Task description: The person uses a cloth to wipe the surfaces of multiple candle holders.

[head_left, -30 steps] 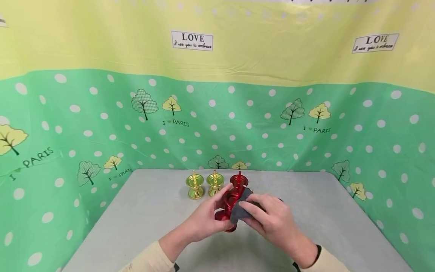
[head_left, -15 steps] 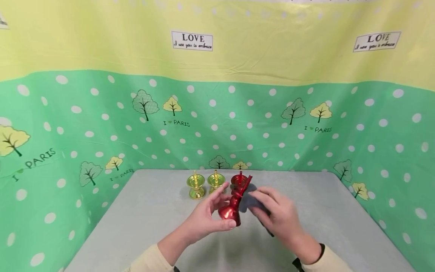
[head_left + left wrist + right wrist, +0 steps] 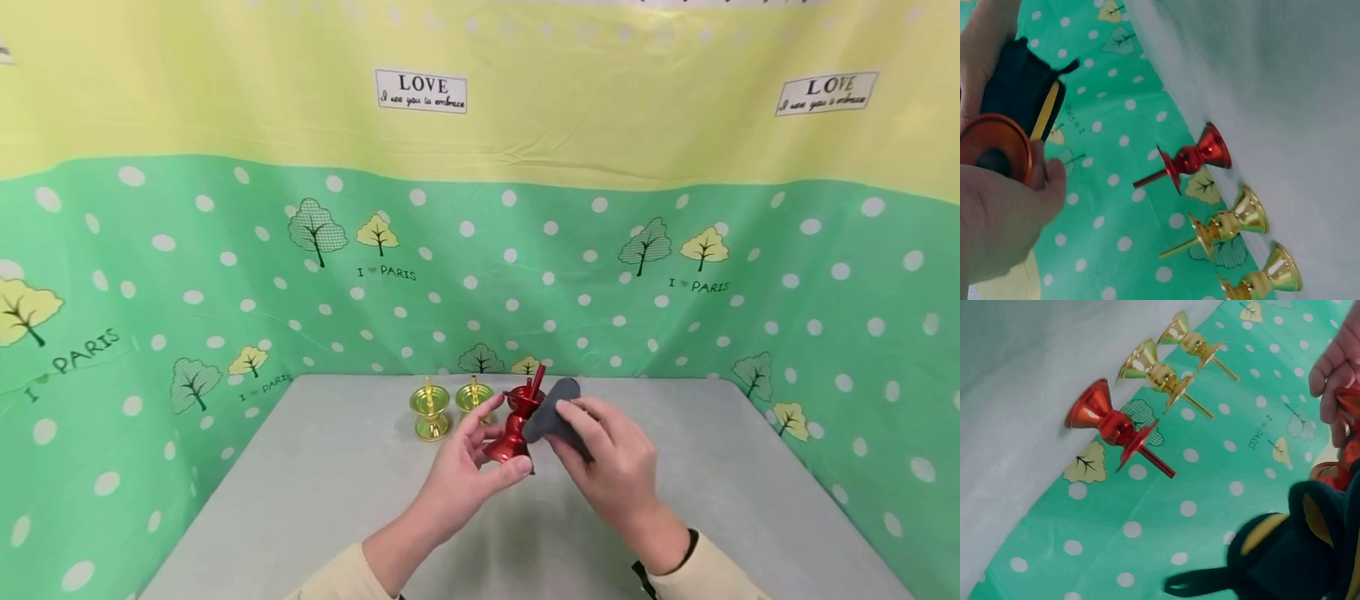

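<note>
Here, the tilted red candle holder (image 3: 512, 437) sits in your left hand (image 3: 463, 477), whose thumb and fingers grip it by its base, raised off the table. Your right hand (image 3: 618, 462) pinches a dark cloth (image 3: 553, 410) against the holder's right side. Behind it stands another red holder (image 3: 1113, 428), partly hidden by it in the head view. To its left are a nearer gold holder (image 3: 474, 398), partly covered by your left fingers, and a farther gold holder (image 3: 431, 408). Below it spreads a grey table (image 3: 337, 483); beyond it hangs a green-and-yellow dotted curtain (image 3: 532, 304).
</note>
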`<state>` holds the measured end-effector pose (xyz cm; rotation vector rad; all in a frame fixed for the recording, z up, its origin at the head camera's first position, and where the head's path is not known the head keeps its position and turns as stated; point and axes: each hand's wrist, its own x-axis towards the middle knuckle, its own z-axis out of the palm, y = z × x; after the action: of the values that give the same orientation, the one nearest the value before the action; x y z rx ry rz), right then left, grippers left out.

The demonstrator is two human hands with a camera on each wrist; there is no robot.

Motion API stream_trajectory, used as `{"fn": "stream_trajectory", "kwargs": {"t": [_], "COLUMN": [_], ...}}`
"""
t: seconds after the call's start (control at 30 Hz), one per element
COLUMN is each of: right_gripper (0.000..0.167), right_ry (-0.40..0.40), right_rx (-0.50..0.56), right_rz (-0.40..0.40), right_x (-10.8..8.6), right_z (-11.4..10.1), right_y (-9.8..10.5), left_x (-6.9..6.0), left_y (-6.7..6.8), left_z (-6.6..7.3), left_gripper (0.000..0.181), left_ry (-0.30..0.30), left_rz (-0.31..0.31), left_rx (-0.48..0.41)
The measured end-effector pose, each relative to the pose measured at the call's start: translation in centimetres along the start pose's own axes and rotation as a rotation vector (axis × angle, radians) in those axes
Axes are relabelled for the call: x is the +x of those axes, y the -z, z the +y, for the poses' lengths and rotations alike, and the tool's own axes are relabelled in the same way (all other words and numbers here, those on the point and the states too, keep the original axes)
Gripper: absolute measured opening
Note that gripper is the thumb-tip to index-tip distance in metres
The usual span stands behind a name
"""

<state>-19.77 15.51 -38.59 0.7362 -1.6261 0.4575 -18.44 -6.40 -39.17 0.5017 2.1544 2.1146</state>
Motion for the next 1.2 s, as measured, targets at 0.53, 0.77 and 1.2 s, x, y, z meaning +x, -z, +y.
{"fn": "stream_trajectory", "kwargs": {"t": [0.53,0.77,1.2], "right_gripper": [0.033,0.040,0.038], "right_ry": [-0.021,-0.061,-0.073], "right_rx": [-0.141,-0.006,-0.031], "right_rz": [-0.026,0.019,-0.051], "right_x": [0.4,0.2,-0.1], "right_z": [0.5,0.2,0.2], "right_y": [-0.2,-0.2,-0.1], "left_x": [-0.5,-0.3,-0.2], "left_y": [0.0,0.0,0.8], "left_z": [1.3,1.5,0.8], "left_gripper": [0.088,0.092,0.088], "left_ry": [0.058,0.070,0.074], "left_rz": [0.023,0.031,-0.042], "left_rx": [-0.242,-0.306,-0.284]}}
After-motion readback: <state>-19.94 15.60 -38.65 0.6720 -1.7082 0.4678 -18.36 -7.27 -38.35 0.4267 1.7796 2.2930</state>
